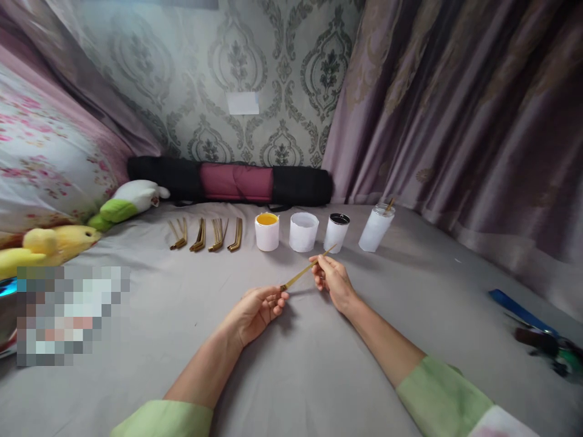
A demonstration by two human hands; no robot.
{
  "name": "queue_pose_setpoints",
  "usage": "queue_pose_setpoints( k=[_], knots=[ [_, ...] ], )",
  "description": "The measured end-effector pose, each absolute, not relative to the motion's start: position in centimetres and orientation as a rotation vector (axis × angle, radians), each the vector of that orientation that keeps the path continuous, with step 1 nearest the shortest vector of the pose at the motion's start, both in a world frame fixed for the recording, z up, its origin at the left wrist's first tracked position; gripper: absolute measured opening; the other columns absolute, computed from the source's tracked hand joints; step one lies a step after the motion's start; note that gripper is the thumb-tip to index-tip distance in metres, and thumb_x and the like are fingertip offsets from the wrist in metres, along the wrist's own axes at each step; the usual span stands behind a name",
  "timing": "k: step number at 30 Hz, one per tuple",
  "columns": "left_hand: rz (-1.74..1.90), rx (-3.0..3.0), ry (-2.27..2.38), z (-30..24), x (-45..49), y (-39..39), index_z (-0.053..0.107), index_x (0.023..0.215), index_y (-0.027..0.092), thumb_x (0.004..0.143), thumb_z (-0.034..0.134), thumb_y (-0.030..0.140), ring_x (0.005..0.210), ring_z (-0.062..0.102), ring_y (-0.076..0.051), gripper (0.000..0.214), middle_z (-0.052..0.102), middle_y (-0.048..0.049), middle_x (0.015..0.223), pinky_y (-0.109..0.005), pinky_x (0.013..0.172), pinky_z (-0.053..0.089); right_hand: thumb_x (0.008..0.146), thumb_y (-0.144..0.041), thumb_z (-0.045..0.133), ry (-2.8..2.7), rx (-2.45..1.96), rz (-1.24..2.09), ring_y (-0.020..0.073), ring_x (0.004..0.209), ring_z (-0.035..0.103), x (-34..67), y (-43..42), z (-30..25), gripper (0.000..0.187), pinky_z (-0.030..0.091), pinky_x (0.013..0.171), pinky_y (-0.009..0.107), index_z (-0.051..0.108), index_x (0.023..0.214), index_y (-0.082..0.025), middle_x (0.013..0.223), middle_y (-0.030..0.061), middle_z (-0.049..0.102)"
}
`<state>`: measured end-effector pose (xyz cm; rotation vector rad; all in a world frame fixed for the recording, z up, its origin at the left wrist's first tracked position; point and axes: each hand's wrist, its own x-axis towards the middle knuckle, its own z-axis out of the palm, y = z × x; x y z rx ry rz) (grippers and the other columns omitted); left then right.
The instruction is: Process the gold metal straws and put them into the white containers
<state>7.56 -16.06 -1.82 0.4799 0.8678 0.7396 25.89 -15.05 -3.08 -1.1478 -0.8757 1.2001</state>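
A slim yellow-brown strip (298, 278) with a dark lower end slants up to the right between my hands. My left hand (260, 309) pinches its dark end between thumb and fingers. Closer to the pointed upper end, my right hand (334, 279) grips it with thumb and forefinger. Beyond the hands stand a white-wrapped cup of yellow contents (266, 235), a whitish cup (303, 233) and a white-wrapped cup with a dark inside (337, 230). Further right, a tilted white-wrapped jar (377, 229) has a thin stick poking out.
Several small bundles of similar bent strips (198, 235) lie left of the cups. A black and maroon roll (237, 183) rests by the wall. Plush toys (59, 241) and a blurred-out item (68, 321) are at left. A blue strip (521, 309) and dark objects lie at right.
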Motion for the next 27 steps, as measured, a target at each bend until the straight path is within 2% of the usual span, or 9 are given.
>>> queue_pose_setpoints(
  k=[27],
  knots=[
    [0.746, 0.48, 0.842, -1.9, 7.4, -15.9, 0.055, 0.077, 0.007, 0.073, 0.054, 0.005, 0.051, 0.055, -0.006, 0.005, 0.061, -0.0068, 0.068, -0.015, 0.049, 0.049, 0.069, -0.039, 0.054, -0.687, -1.118, 1.016, 0.0053, 0.041, 0.04, 28.6, -14.0, -2.8, 0.024, 0.029, 0.034, 0.018, 0.056, 0.075, -0.017, 0.058, -0.0022, 0.049]
  ],
)
